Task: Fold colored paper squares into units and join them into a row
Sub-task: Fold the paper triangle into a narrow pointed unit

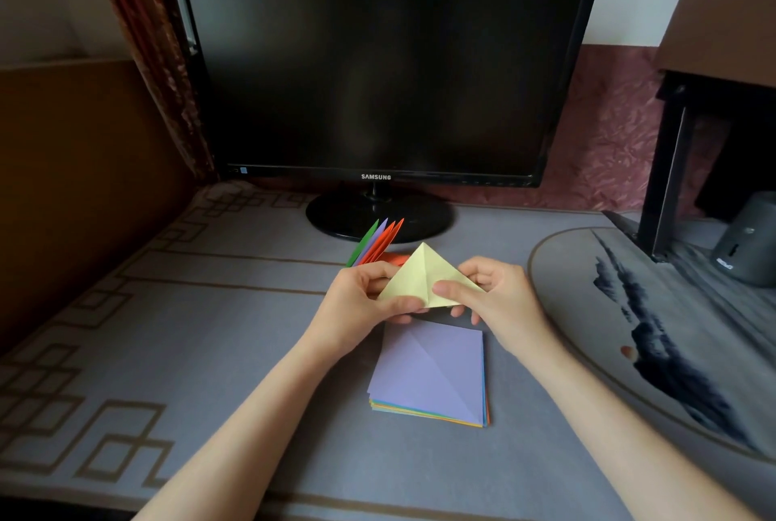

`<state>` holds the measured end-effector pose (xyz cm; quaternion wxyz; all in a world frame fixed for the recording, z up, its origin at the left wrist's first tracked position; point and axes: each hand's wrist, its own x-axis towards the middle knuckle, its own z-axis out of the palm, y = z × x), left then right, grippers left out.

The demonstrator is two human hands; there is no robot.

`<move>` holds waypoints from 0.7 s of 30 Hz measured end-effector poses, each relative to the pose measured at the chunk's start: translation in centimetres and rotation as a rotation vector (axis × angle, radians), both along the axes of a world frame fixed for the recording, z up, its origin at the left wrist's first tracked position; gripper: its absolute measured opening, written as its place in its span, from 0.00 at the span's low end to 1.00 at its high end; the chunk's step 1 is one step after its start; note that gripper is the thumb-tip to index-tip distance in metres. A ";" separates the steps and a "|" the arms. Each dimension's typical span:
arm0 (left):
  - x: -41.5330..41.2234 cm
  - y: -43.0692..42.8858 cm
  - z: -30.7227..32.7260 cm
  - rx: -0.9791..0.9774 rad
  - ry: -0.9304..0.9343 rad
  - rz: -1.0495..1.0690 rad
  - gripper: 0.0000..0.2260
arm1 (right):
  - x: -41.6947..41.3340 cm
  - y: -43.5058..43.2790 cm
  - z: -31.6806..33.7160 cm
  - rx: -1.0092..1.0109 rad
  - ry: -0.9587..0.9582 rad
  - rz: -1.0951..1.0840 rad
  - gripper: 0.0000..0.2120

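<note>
1. The left hand [363, 304] pinches the lower left edge of a yellow folded paper [418, 275], thumb on top.
2. The right hand [497, 298] pinches its right half the same way, holding it above the tabletop [252, 352].
3. Just behind the left hand, a fan of green, purple and orange units [376, 243] stands tilted.
4. A stack of paper squares [432, 373], purple on top, lies beneath the hands.
5. A dark monitor [378, 58] stands behind.

Matt yellow paper [422, 275], glossy black plastic monitor [378, 58], matt grey cloth mat [252, 352].
</note>
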<state>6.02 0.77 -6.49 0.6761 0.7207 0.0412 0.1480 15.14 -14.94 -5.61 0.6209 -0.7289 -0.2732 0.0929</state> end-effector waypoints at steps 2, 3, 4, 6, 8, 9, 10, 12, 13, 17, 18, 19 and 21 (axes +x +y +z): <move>0.0 0.0 0.0 0.020 -0.003 -0.005 0.09 | -0.1 -0.1 0.2 -0.017 0.014 0.025 0.06; 0.0 0.1 0.0 0.029 -0.002 -0.009 0.09 | -0.1 -0.2 0.4 -0.031 0.020 0.041 0.06; 0.0 0.0 0.0 0.035 0.001 -0.014 0.09 | -0.2 -0.3 0.5 -0.047 0.020 0.057 0.07; 0.1 0.0 -0.1 0.048 0.005 -0.026 0.09 | -0.4 -0.4 0.6 -0.067 0.015 0.093 0.07; 0.0 -0.2 -0.1 0.066 0.010 -0.038 0.08 | -0.7 -0.3 0.7 -0.057 0.014 0.124 0.08; 0.0 -0.2 -0.1 0.072 0.011 -0.041 0.08 | -0.7 -0.3 0.6 -0.050 0.017 0.131 0.09; 0.0 -0.2 -0.1 0.071 0.010 -0.041 0.08 | -0.7 -0.2 0.6 -0.047 0.018 0.129 0.10; 0.0 -0.3 0.1 0.046 0.000 -0.033 0.08 | -0.5 -0.2 0.5 -0.046 0.011 0.101 0.09; 0.0 -0.3 0.2 0.025 -0.006 -0.024 0.08 | -0.3 -0.2 0.4 -0.050 0.007 0.079 0.08; 0.0 -0.2 0.4 -0.046 -0.006 0.026 0.07 | 0.0 -0.4 0.4 -0.058 0.016 0.037 0.07; 0.1 -0.1 0.3 -0.051 -0.011 0.030 0.07 | 0.1 -0.4 0.4 -0.050 0.021 0.034 0.08; 0.1 -0.1 0.3 -0.065 -0.023 0.028 0.07 | 0.1 -0.4 0.4 -0.041 0.028 0.030 0.08; 0.2 0.0 0.3 -0.120 -0.064 0.019 0.09 | 0.1 -0.5 0.3 -0.020 0.045 0.017 0.09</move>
